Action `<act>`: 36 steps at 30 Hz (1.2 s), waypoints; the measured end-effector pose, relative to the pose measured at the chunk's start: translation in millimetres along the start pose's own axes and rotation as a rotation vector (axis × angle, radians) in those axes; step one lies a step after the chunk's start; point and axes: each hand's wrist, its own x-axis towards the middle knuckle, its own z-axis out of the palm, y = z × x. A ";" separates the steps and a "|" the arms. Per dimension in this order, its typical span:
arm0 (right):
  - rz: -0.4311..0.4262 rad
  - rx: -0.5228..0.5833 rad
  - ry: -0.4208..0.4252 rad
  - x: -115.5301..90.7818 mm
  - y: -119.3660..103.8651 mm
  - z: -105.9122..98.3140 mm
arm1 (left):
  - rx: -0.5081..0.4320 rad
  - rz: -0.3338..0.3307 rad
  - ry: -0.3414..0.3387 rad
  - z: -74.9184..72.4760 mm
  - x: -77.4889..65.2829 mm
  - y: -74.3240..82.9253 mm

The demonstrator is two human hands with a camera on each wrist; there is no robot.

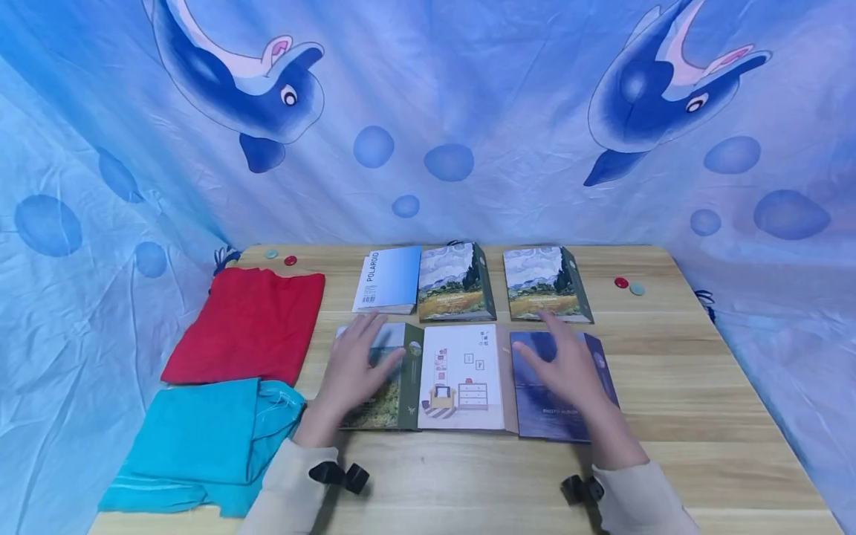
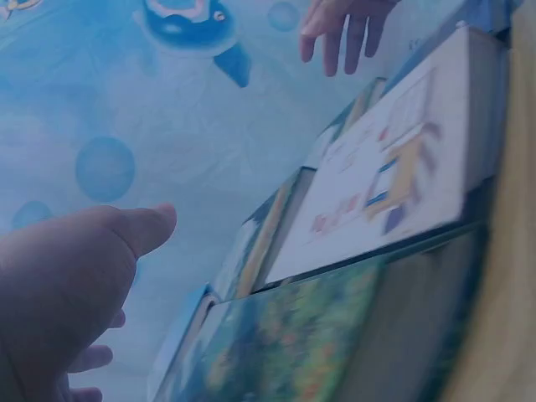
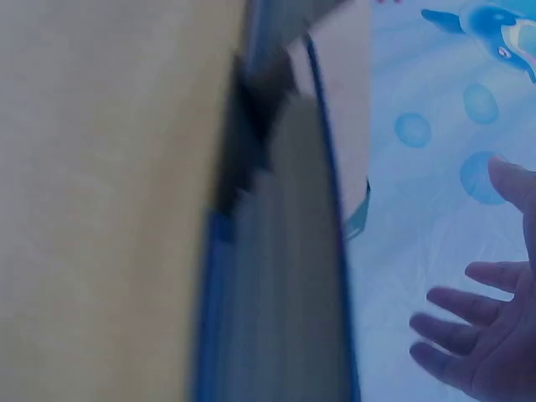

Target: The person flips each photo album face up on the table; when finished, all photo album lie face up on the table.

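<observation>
Two pale sleeves, the left one [image 1: 284, 487] and the right one [image 1: 642, 501], come in from the near edge, over a wooden table [image 1: 709, 416]. The left hand [image 1: 354, 368] is above the green-spined album [image 1: 411, 386], and its fingers are loose, gripping nothing. The right hand [image 1: 568, 368] is above the dark blue album [image 1: 548, 416]; its fingers are spread and also grip nothing. Between these two albums lies the white album [image 1: 461, 379] with drawn furniture on its cover. These three make the front row. Behind them lie the blue-and-white POLAROID album [image 1: 394, 279], one landscape album [image 1: 451, 286] just beside it, and a second landscape album [image 1: 542, 282] apart to the right. At the left side are a folded red cloth [image 1: 247, 323] and, nearer, a turquoise cloth [image 1: 194, 438]. A blue curtain [image 1: 521, 193] hangs behind the table.
</observation>
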 end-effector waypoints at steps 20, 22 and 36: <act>-0.044 0.303 -0.050 68.7 -32.8 21.4 | -0.057 -0.039 -0.020 -18.3 39.5 -40.1; -0.042 0.334 -0.070 75.5 -38.2 26.3 | -0.076 -0.036 -0.016 -17.8 43.9 -44.5; 0.045 0.577 -0.112 116.1 -74.9 59.7 | -0.229 -0.161 -0.118 -16.3 72.5 -52.2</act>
